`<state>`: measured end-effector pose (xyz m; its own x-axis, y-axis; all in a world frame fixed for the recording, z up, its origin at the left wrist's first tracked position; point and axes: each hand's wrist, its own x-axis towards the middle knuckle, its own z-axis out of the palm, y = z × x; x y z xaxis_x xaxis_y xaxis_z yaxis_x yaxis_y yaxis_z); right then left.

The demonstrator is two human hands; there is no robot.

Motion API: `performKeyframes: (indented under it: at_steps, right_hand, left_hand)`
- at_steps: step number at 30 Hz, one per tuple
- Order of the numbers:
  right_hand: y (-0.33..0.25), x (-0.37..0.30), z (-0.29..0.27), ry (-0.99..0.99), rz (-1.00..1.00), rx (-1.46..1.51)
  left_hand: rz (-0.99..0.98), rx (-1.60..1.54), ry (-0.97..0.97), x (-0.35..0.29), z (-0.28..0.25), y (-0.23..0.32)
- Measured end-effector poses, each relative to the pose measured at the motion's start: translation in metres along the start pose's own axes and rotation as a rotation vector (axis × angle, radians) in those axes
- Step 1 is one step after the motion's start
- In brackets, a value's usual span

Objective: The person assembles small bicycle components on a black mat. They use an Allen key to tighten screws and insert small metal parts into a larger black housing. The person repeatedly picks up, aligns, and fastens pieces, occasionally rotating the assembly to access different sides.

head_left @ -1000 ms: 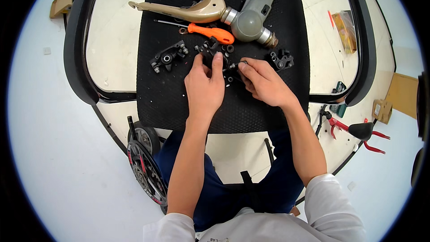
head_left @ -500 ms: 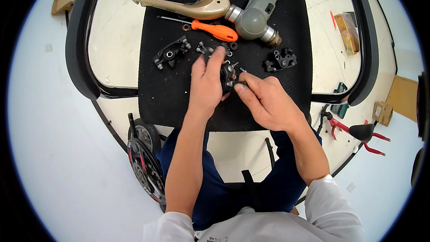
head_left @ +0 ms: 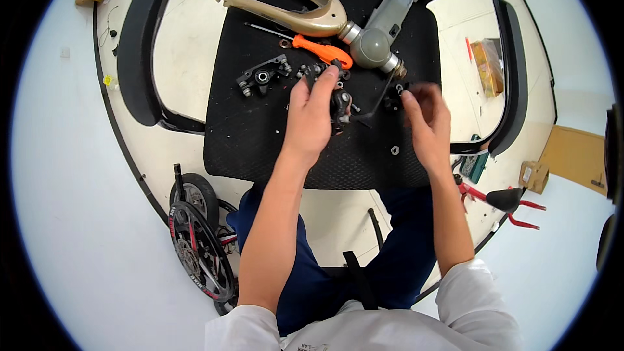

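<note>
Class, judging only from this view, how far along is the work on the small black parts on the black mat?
Done: nothing looks finished. In hand: the left hand holds a small black part; the right hand reaches toward another black piece. Left: a third black part, a loose washer and the orange screwdriver lie untouched.

Hands (head_left: 312, 114) over black brake parts (head_left: 340, 103)

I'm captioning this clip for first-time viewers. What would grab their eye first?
The two bare hands meeting mid-frame over a black mat: the left hand grips a small black mechanical part, while the right hand is blurred beside it. Behind them lie an orange-handled screwdriver and a tan metal fork.
</note>
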<state>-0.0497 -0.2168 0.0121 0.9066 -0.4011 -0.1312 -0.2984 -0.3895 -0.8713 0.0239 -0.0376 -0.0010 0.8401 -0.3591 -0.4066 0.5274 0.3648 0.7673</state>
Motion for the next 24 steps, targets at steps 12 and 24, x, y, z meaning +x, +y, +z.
performKeyframes:
  at_steps: [12, 24]
  right_hand:
    - [-0.12, -0.007, 0.029, -0.362, -0.362, -0.108]
    - [-0.08, 0.002, 0.018, -0.384, -0.641, -0.618]
  left_hand:
    - [0.523, 0.422, 0.111, 0.01, -0.013, -0.042]
    - [0.331, 0.095, 0.102, 0.003, -0.007, -0.025]
